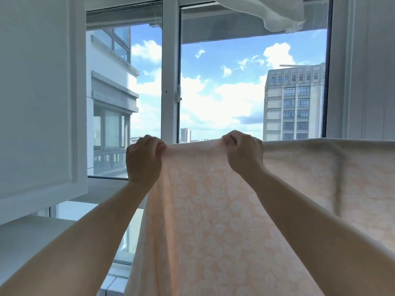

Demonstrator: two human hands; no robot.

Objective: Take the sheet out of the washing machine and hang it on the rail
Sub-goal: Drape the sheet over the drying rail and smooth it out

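Observation:
A peach sheet point(205, 210) with a pale leaf pattern hangs in front of me before the window. Its top edge runs level from the middle of the view to the right border, draped over something that the cloth hides; no rail shows. My left hand point(144, 160) grips the sheet's top left end with curled fingers. My right hand point(243, 152) pinches the top edge a short way to the right, and the cloth is taut between the two. The washing machine is out of view.
A white cupboard door point(40, 99) stands close on the left above a white ledge point(32, 238). The window's centre post point(170, 71) is straight ahead. White cloth point(275, 11) hangs from above at the top right. A white wall panel point(367, 67) borders the right.

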